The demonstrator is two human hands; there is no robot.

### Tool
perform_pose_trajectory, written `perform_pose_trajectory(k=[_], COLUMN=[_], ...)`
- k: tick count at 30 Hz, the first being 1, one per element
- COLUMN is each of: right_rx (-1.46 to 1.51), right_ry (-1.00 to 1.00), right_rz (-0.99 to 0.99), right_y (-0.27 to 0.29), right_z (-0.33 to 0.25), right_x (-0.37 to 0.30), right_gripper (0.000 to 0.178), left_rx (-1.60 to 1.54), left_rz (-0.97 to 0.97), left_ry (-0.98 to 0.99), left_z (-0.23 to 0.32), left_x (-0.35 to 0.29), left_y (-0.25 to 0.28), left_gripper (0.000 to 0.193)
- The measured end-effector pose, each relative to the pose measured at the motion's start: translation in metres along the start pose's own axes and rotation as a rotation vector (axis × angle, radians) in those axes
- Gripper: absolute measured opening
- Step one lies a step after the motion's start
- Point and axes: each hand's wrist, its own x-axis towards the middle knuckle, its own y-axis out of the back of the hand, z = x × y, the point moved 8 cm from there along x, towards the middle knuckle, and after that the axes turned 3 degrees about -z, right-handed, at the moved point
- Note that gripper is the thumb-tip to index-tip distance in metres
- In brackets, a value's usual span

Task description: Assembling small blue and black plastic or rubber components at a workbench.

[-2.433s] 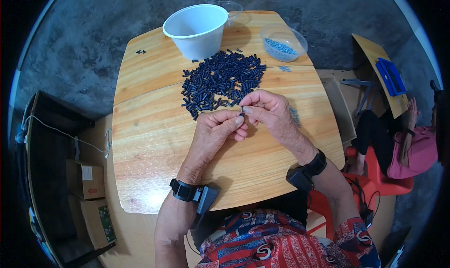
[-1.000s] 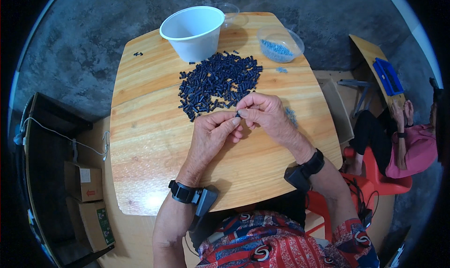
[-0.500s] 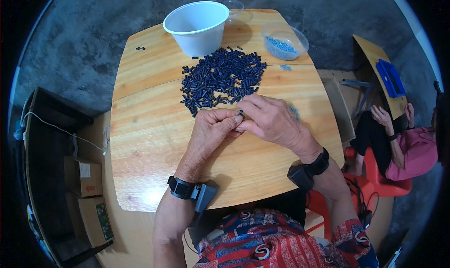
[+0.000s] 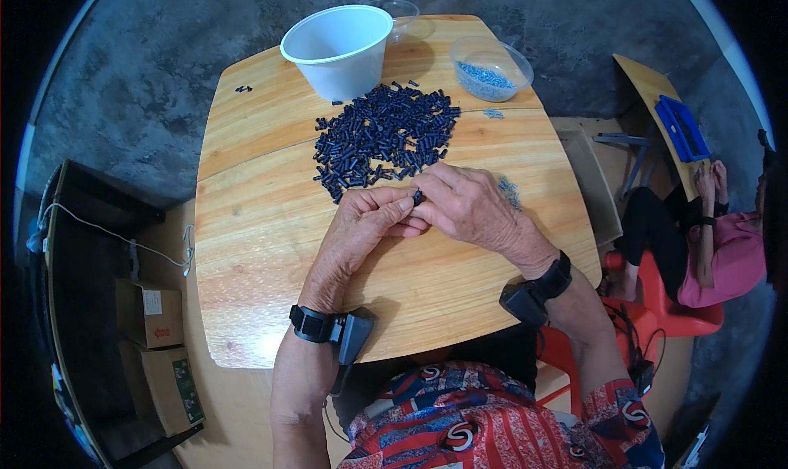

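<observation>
My left hand (image 4: pixel 367 223) is closed in a pinch on a small black plastic piece (image 4: pixel 418 197), which shows between thumb and fingertips. Against the same piece, my right hand (image 4: pixel 472 206) has its thumb and fingers bent together; whatever they hold is hidden. Just beyond both hands lies a wide heap of short black cylindrical pieces (image 4: pixel 377 132). A small scatter of thin silvery-blue parts, perhaps screws (image 4: pixel 510 193), lies beside my right hand, partly covered by it.
A white tub (image 4: pixel 338 54) stands behind the heap. Farther right, a clear bowl (image 4: pixel 491 68) holds many silvery-blue parts, with a few loose ones (image 4: pixel 493 114) in front. Several black pieces (image 4: pixel 244 89) lie far left. Another person (image 4: pixel 718 247) sits at right near a blue tray (image 4: pixel 681 130).
Both my hands stay together, with slight finger movement around the black piece. The view has shifted a little. At the right, the other person's hands have come closer together.
</observation>
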Motion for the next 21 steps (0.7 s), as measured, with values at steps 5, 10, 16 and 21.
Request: perform_pose_trajectory(k=[5, 10, 16, 21], right_rx=[-0.026, -0.025, -0.073, -0.138], right_ry=[0.014, 0.024, -0.036, 0.003], right_rz=[-0.037, -0.028, -0.02, -0.081], right_y=[-0.006, -0.008, 0.0, -0.009], right_z=[-0.002, -0.008, -0.005, -0.01], right_x=[-0.001, 0.001, 0.002, 0.0], right_gripper=[0.024, 0.024, 0.023, 0.021], left_rx=[0.068, 0.091, 0.206, 0.279], left_rz=[-0.016, 0.015, 0.036, 0.041], left_ry=[0.005, -0.021, -0.07, -0.058], left_z=[-0.004, -0.004, -0.009, -0.002], left_x=[0.001, 0.0, 0.003, -0.001], left_y=[-0.003, -0.002, 0.003, -0.002], left_gripper=[0.021, 0.02, 0.021, 0.021])
